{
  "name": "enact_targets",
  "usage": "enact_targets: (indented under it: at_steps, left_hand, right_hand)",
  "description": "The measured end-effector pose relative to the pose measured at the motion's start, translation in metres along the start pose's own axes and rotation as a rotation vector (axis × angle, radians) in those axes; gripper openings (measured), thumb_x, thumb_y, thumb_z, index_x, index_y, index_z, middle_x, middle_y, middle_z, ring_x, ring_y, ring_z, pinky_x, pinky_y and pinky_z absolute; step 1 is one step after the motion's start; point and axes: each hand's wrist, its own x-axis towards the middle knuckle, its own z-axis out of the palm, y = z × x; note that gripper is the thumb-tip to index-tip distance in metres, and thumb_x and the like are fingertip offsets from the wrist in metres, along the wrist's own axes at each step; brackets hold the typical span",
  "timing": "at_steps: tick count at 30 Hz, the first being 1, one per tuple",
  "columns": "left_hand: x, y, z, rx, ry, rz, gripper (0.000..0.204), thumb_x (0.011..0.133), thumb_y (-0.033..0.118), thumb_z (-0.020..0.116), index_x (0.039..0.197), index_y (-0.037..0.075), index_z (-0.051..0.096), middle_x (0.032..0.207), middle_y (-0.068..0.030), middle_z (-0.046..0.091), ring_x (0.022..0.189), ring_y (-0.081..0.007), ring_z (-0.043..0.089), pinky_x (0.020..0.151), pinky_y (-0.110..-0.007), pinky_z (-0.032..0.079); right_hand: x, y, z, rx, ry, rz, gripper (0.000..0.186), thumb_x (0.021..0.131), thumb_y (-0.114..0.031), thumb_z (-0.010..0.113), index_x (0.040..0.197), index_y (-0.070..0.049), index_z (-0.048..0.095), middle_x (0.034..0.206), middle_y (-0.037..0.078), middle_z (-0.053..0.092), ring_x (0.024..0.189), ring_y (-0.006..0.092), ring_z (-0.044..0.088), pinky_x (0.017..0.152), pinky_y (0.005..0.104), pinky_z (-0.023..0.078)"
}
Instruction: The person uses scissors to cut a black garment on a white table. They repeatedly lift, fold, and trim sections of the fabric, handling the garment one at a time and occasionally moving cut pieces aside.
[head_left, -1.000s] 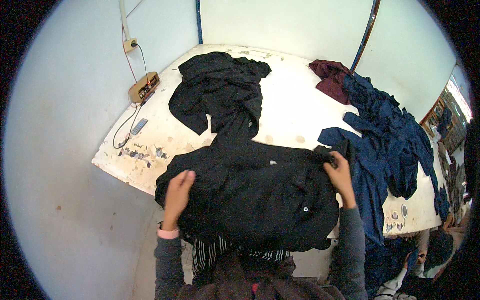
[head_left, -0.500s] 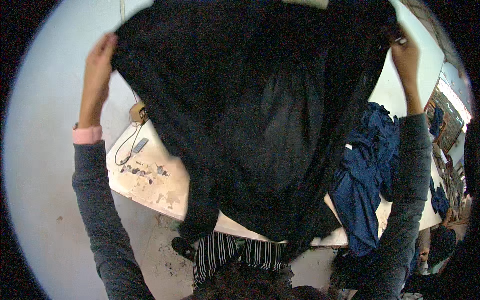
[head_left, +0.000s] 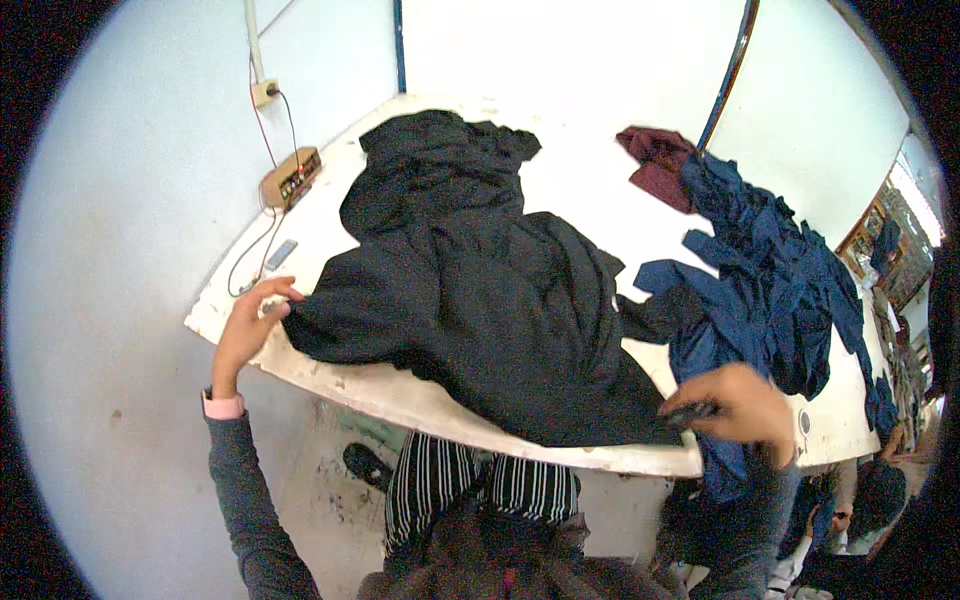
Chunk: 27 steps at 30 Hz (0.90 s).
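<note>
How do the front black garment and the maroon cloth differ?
The black garment spreads broadly along the near edge; the maroon cloth is bunched, smaller-looking and farther back. Your left hand touches the black garment; no hand touches the maroon cloth. Both lie on the pale table.

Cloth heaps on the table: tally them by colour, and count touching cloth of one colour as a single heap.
Black heap: 1
Dark blue heap: 1
Maroon heap: 1
Total: 3 heaps. How many separate garments each heap holds cannot be told.
</note>
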Motion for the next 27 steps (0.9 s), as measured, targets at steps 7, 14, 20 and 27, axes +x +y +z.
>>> enact_targets:
  at_steps: [7, 14, 20, 27]
  left_hand:
    - [-0.072, 0.035, 0.064, -0.176, 0.307, -0.207, 0.038, 0.096, 0.014, 0.067, 0.131, 0.004, 0.059, 0.13, -0.0111, 0.064, 0.114, -0.0217, 0.062, 0.1, -0.035, 0.046]
    - [-0.126, 0.103, 0.12, -0.757, -0.448, -0.274, 0.029, 0.104, 0.024, 0.058, 0.119, 0.002, 0.067, 0.102, -0.0076, 0.074, 0.096, -0.0169, 0.069, 0.086, -0.031, 0.053]
    - [-0.144, 0.138, 0.203, -0.716, -0.894, -0.177, 0.042, 0.107, 0.032, 0.05, 0.138, 0.003, 0.057, 0.117, -0.0102, 0.071, 0.111, -0.0183, 0.067, 0.096, -0.031, 0.051]
    - [-0.145, 0.179, 0.248, -1.223, -0.267, -0.649, 0.041, 0.098, 0.011, 0.066, 0.135, -0.002, 0.053, 0.128, -0.0106, 0.064, 0.118, -0.0202, 0.06, 0.104, -0.036, 0.047]
  right_hand:
    - [0.017, -0.005, 0.093, 0.248, 0.38, 0.112, 0.024, 0.079, -0.016, 0.081, 0.099, -0.006, 0.072, 0.09, 0.011, 0.074, 0.074, 0.0267, 0.073, 0.066, 0.0345, 0.056]
    - [0.067, -0.05, 0.169, 0.073, 0.449, -0.121, 0.037, 0.076, -0.037, 0.084, 0.093, -0.013, 0.063, 0.077, 0.005, 0.06, 0.063, 0.0239, 0.061, 0.056, 0.0358, 0.045]
    - [0.075, -0.053, 0.194, -0.335, 0.427, -0.169, 0.034, 0.074, -0.027, 0.078, 0.1, -0.011, 0.063, 0.085, 0.001, 0.056, 0.066, 0.0162, 0.061, 0.062, 0.033, 0.04]
    - [0.053, -0.064, 0.185, -0.199, 0.615, -0.353, 0.025, 0.073, -0.022, 0.075, 0.096, -0.014, 0.066, 0.072, -0.003, 0.05, 0.058, 0.0098, 0.054, 0.055, 0.031, 0.036]
